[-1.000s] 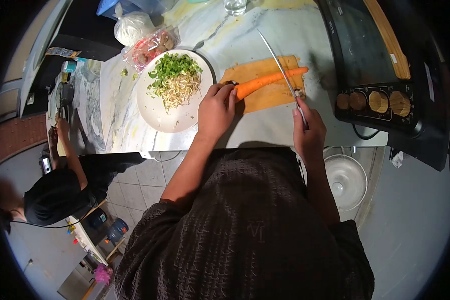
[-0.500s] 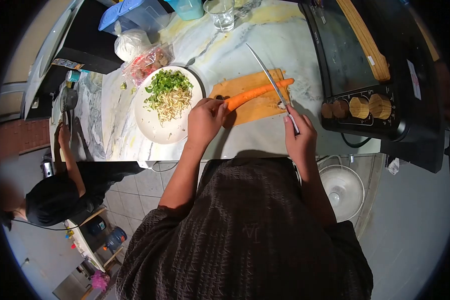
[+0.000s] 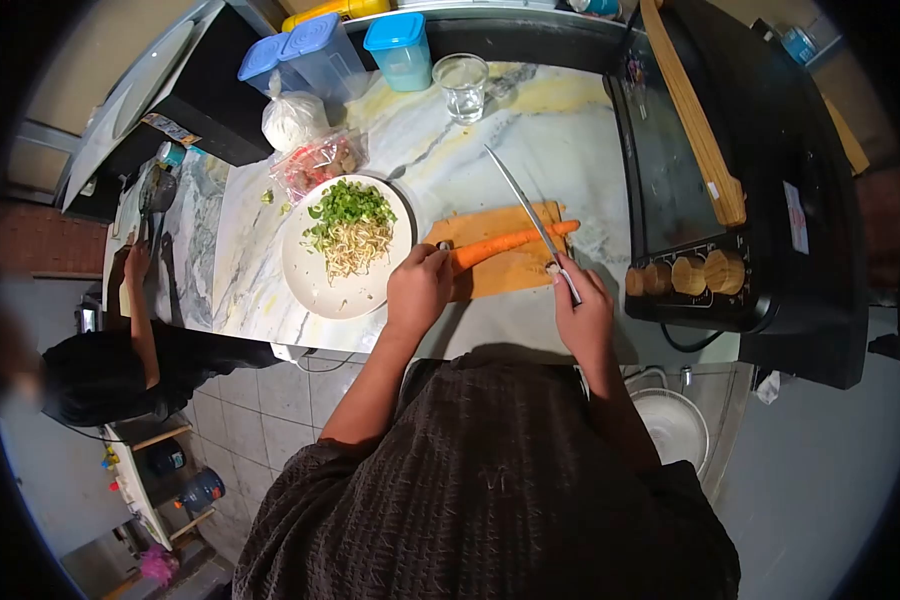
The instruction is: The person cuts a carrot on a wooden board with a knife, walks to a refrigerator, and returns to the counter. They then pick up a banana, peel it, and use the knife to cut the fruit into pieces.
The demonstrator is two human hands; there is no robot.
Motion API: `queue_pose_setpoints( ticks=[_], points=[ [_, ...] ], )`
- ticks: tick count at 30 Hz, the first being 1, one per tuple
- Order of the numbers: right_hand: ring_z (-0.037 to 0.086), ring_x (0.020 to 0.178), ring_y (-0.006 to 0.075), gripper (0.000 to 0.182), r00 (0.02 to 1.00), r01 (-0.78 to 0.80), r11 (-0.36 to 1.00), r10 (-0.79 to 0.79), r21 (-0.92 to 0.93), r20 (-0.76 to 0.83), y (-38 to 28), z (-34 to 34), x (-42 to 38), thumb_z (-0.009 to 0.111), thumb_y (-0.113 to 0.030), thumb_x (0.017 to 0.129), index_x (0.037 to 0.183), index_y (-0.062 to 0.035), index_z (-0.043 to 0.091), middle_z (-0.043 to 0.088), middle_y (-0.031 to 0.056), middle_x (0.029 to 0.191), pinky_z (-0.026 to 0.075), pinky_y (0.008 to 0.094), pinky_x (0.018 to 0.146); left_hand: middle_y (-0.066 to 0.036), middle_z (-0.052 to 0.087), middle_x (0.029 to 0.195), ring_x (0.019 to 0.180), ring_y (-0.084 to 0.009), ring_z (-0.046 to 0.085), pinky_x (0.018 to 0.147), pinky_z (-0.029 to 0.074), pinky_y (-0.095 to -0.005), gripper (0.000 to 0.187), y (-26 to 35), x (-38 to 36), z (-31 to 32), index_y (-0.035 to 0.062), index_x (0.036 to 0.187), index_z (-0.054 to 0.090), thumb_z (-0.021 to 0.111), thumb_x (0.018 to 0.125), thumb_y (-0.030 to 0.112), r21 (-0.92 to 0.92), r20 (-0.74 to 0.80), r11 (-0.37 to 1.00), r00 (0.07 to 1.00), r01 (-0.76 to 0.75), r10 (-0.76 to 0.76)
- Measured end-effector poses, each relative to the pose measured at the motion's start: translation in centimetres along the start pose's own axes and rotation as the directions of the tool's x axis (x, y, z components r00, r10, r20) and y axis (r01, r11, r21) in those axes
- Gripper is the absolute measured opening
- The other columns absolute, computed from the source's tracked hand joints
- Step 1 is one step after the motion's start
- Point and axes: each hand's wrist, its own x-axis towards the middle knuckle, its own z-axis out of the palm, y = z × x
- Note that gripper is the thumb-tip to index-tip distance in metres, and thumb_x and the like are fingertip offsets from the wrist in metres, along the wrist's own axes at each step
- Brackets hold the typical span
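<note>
My left hand (image 3: 418, 292) is closed around the thick end of an orange carrot (image 3: 496, 245), which lies lengthwise over a wooden cutting board (image 3: 515, 276). In my right hand (image 3: 584, 312) is the handle of a long knife (image 3: 515, 186). Its blade crosses the carrot near the thin end, with the point directed away from me. Left of the board stands a white plate (image 3: 308, 282) with chopped green leaves (image 3: 350, 204) and bean sprouts (image 3: 355, 249) on it.
Behind the plate are a plastic packet (image 3: 315, 165), a tied white bag (image 3: 292, 122) and lidded containers (image 3: 400, 55). A glass of water (image 3: 462, 90) stands farther back. An oven (image 3: 710, 270) borders the right side. Another person (image 3: 100, 370) is at the counter on the left.
The view has tipped upward, so the counter sits lower and more of its back shows. My hands still hold the carrot and the knife, with the blade still across the carrot's thin end.
</note>
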Motion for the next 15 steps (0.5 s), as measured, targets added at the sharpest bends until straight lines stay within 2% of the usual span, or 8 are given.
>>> queue_pose_setpoints(
  ticks=[7,9,11,13,15],
  points=[
    [0.064,0.075,0.0306,0.028,0.998,0.060,0.998,-0.060,0.014,-0.012,-0.1,0.3,0.3,0.063,-0.012,0.092,0.119,-0.0066,0.068,0.064,0.0138,0.085,0.050,0.0379,0.066,-0.009,0.066,0.087,0.068,-0.0293,0.067,0.060,0.056,-0.0400,0.007,0.3,-0.6,1.0,0.0055,0.086,0.071,0.068,0.083,0.011,0.067,-0.077,0.997,0.996,-0.043,0.048],
    [0.064,0.076,0.0306,0.028,1.000,-0.007,1.000,0.007,-0.014,0.027,-0.5,0.1,0.2,0.063,-0.012,0.092,0.119,-0.0071,0.068,0.064,0.0138,0.085,0.050,0.0379,0.066,-0.010,0.064,0.086,0.068,-0.0302,0.066,0.060,0.056,-0.0406,0.006,0.5,-0.9,1.5,0.0045,0.086,0.069,0.067,0.084,0.010,0.066,-0.086,0.997,0.995,-0.047,0.053],
    [0.063,0.075,0.0305,0.028,1.000,-0.001,1.000,0.001,-0.010,0.020,-0.4,0.3,0.1,0.063,-0.012,0.092,0.119,-0.0074,0.068,0.063,0.0135,0.084,0.050,0.0381,0.066,-0.011,0.063,0.086,0.068,-0.0311,0.065,0.060,0.055,-0.0412,0.006,0.4,-1.1,1.7,0.0035,0.086,0.068,0.066,0.084,0.009,0.068,-0.098,0.996,0.994,-0.050,0.057],
    [0.063,0.074,0.0304,0.028,1.000,0.006,1.000,-0.006,-0.009,0.011,-0.2,0.6,0.1,0.063,-0.012,0.092,0.119,-0.0077,0.068,0.063,0.0132,0.083,0.050,0.0382,0.066,-0.013,0.064,0.090,0.072,-0.0328,0.066,0.065,0.056,-0.0412,0.014,0.3,-1.2,1.9,0.0019,0.096,0.070,0.067,0.084,0.009,0.062,-0.080,0.997,0.996,-0.042,0.047],
    [0.062,0.073,0.0302,0.028,0.999,0.043,0.999,-0.043,-0.009,-0.009,0.0,0.7,0.0,0.063,-0.012,0.092,0.119,-0.0076,0.068,0.062,0.0128,0.082,0.049,0.0381,0.065,-0.013,0.064,0.090,0.073,-0.0330,0.066,0.066,0.056,-0.0412,0.014,0.2,-1.3,1.9,0.0014,0.096,0.069,0.067,0.084,0.008,0.059,-0.073,0.997,0.996,-0.051,0.055]
  ],
)
